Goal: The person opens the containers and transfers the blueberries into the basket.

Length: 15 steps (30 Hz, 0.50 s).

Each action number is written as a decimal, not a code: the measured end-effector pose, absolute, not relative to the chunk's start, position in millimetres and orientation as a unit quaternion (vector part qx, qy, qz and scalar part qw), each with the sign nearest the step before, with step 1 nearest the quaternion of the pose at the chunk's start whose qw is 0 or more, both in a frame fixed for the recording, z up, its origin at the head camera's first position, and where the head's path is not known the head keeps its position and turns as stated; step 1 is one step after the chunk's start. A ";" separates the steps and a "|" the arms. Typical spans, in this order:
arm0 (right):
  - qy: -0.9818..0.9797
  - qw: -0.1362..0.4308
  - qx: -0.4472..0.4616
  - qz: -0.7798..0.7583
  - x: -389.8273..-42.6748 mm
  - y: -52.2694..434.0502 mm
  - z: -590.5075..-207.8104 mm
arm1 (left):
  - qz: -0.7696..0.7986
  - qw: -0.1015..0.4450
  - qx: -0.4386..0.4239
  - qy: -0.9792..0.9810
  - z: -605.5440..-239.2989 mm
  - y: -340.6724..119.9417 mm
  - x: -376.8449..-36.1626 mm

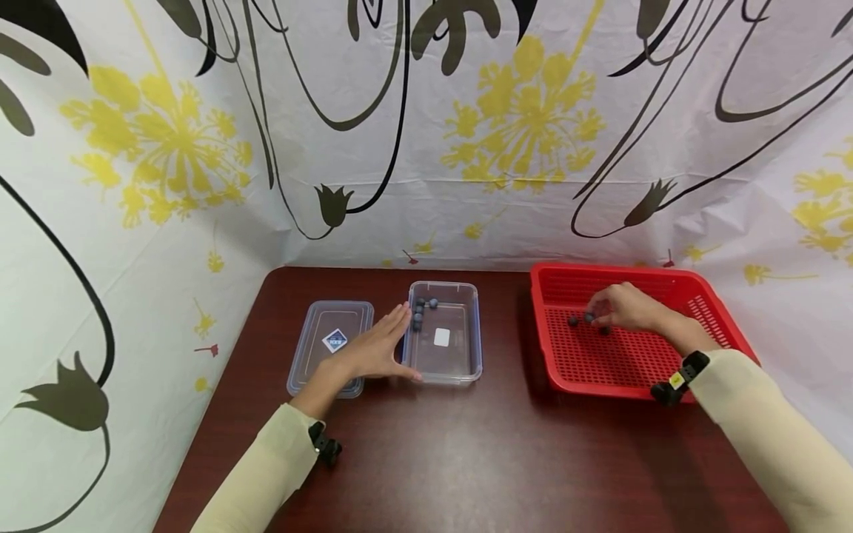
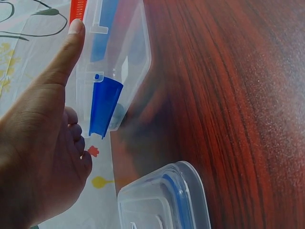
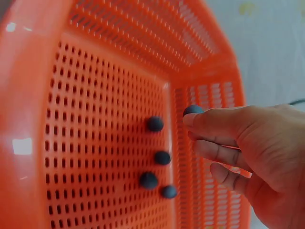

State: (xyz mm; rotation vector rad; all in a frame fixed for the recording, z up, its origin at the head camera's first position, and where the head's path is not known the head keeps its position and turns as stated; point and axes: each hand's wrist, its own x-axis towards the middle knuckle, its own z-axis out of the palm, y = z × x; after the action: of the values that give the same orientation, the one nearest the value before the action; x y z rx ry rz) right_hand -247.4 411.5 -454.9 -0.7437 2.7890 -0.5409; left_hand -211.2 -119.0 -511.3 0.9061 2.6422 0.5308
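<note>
My right hand (image 1: 629, 307) is over the red plastic basket (image 1: 556, 379), pinching a blueberry (image 3: 193, 109) between thumb and fingertips. Several other dark blueberries (image 3: 162, 157) lie on the basket's perforated floor, below and beside the fingers in the right wrist view. To the left, a clear plastic box (image 1: 476, 348) with blue side clips holds several blueberries (image 1: 417, 317) in its far left corner. Along the box's left side, my left hand (image 1: 373, 349) rests with fingers straight and thumb spread toward the near rim.
A clear lidded container (image 1: 308, 363) with a blue-and-white label lies left of the box, partly behind my left forearm. All of it stands on a dark red wooden table (image 1: 466, 451). Patterned cloth (image 1: 393, 222) hangs behind and at the sides.
</note>
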 end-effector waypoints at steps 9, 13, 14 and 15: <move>0.940 0.161 -0.217 -0.210 -259.5 431.0 -480.5 | 0.185 0.154 0.307 0.921 -510.0 -120.0 -210.8; 0.935 0.160 -0.235 -0.212 -261.7 435.6 -489.3 | 0.185 0.152 0.307 0.921 -510.3 -119.4 -211.0; 0.935 0.160 -0.236 -0.211 -262.1 435.8 -490.3 | 0.185 0.151 0.308 0.921 -510.6 -119.1 -211.1; 0.936 0.162 -0.233 -0.209 -262.5 435.6 -490.8 | 0.186 0.150 0.308 0.921 -510.6 -119.1 -211.1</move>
State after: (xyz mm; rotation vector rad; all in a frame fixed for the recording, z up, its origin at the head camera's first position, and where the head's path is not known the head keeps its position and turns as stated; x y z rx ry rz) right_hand -262.5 435.6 -490.8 -0.6638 2.6719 -0.5969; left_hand -211.1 -119.1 -510.6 0.8855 2.6458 0.5345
